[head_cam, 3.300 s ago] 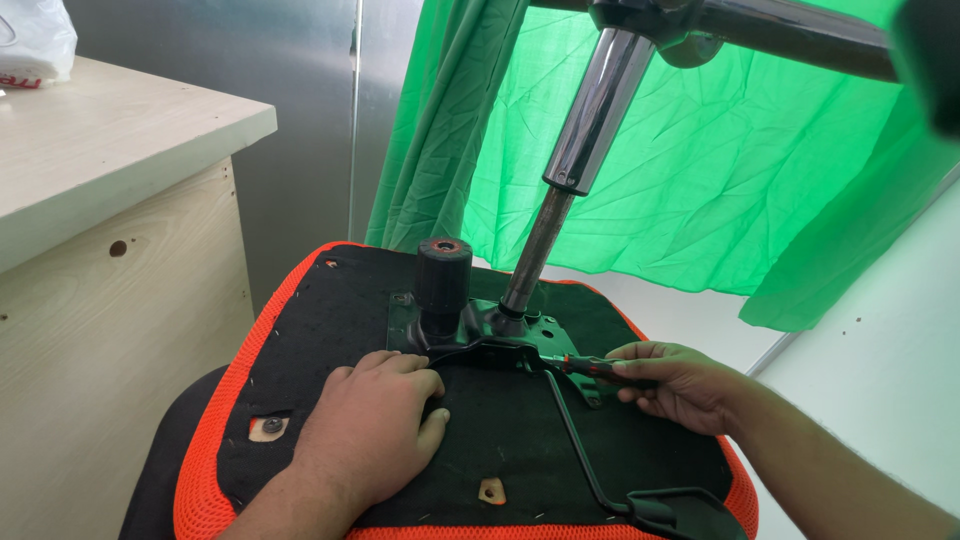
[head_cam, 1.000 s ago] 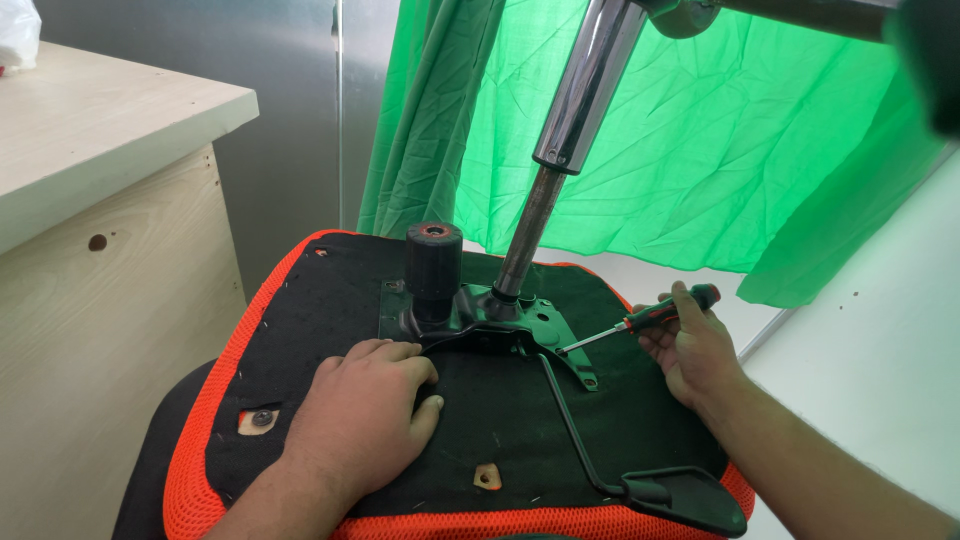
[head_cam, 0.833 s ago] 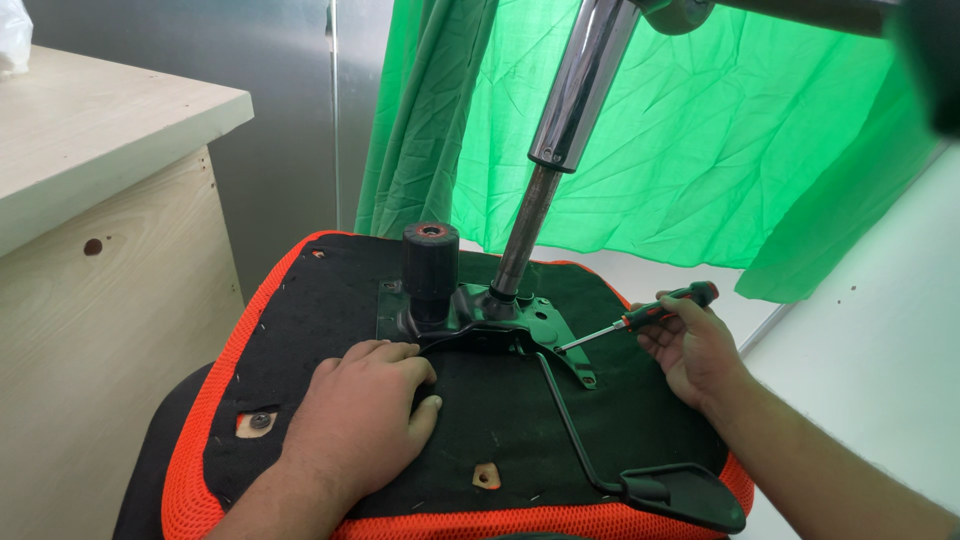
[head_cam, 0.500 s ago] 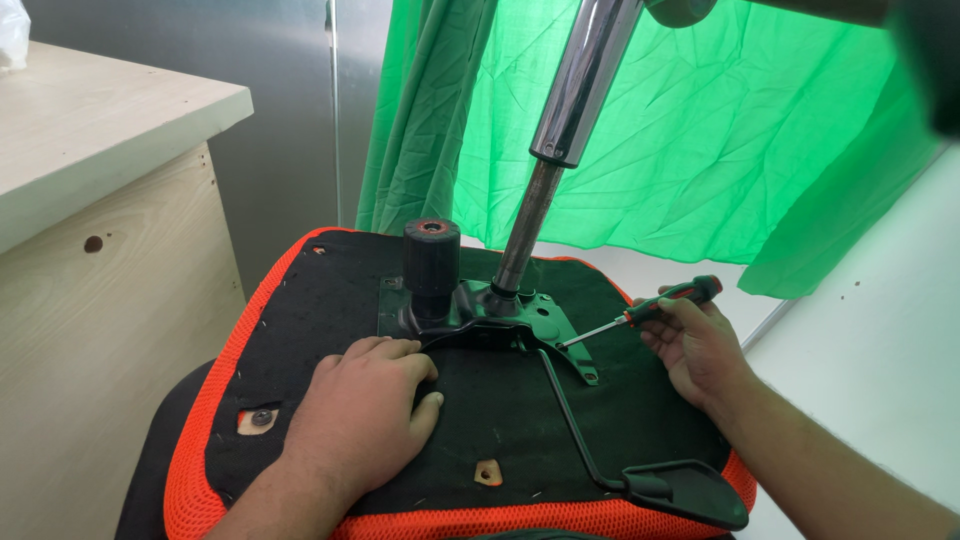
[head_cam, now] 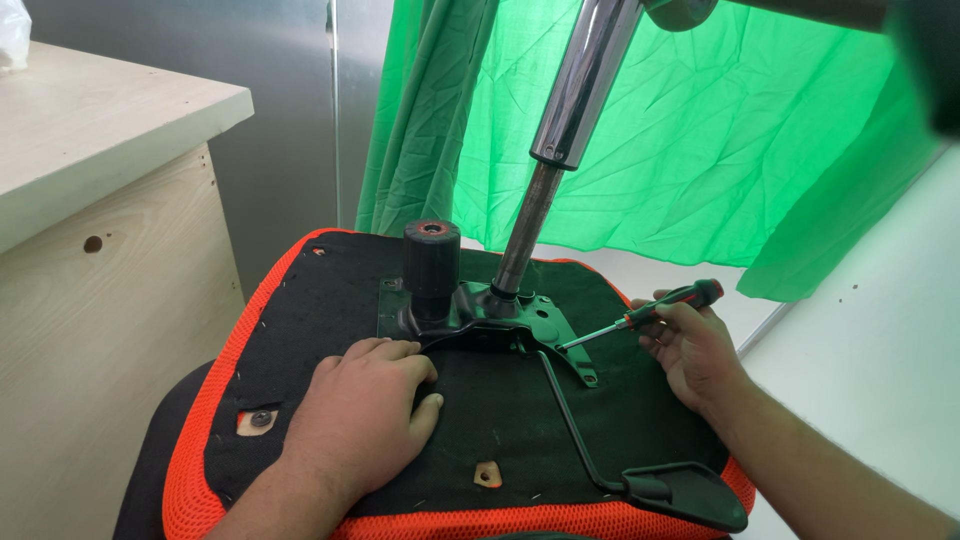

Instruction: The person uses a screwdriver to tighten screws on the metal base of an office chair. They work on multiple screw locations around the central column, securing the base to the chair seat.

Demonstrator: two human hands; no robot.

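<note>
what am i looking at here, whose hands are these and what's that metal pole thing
This picture comes from a camera worn on a person's head, looking down at their own two bare hands. In front of them lies an upturned office chair seat, black underneath with an orange mesh edge. Bolted to its middle is a dark metal mechanism plate; from it rise a shiny chrome column and a round black knob. A bent black lever with a paddle end runs toward the camera. The left hand presses flat on the seat. The right hand holds a red and black screwdriver, its tip at the plate's edge. A pale wooden cabinet stands to the left, a green cloth behind.
</note>
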